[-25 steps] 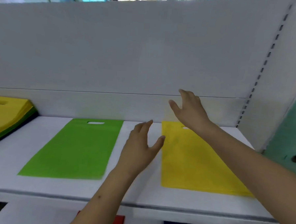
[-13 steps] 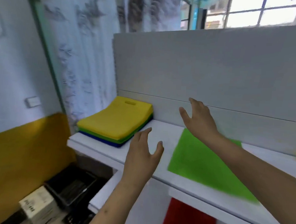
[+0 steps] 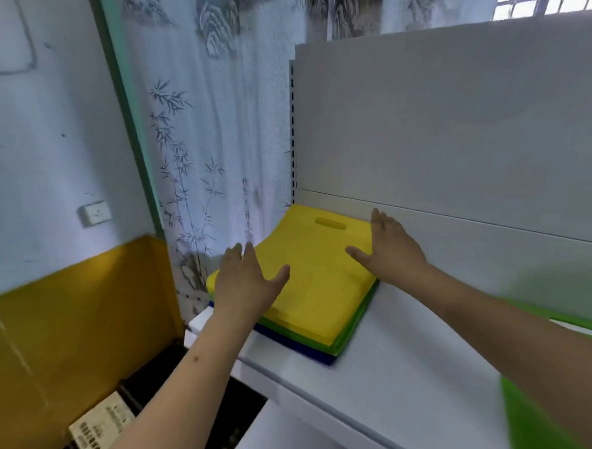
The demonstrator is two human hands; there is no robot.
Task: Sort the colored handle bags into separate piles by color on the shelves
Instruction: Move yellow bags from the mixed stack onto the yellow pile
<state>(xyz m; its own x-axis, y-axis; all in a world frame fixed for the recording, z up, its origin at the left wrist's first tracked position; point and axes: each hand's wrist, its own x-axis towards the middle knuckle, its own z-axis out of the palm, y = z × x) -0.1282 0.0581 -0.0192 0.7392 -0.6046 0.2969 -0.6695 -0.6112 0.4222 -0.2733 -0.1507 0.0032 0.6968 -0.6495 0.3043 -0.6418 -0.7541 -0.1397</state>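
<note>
Now both hands, left hand [image 3: 246, 287] and right hand [image 3: 391, 251], hover spread-fingered, holding nothing, over the mixed stack [image 3: 314, 280]; I'd pinch only the top yellow bag [image 3: 320, 260] by its near corners.

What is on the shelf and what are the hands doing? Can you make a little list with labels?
Stack: mixed bag stack at the shelf's left end
Top colour: yellow, with green and blue edges showing underneath
Shelf: white shelf
Left hand: left hand spread open over the stack's near left corner; contact unclear
Right hand: right hand spread open at the stack's far right side
Other bag: green bag lying flat to the right
</note>
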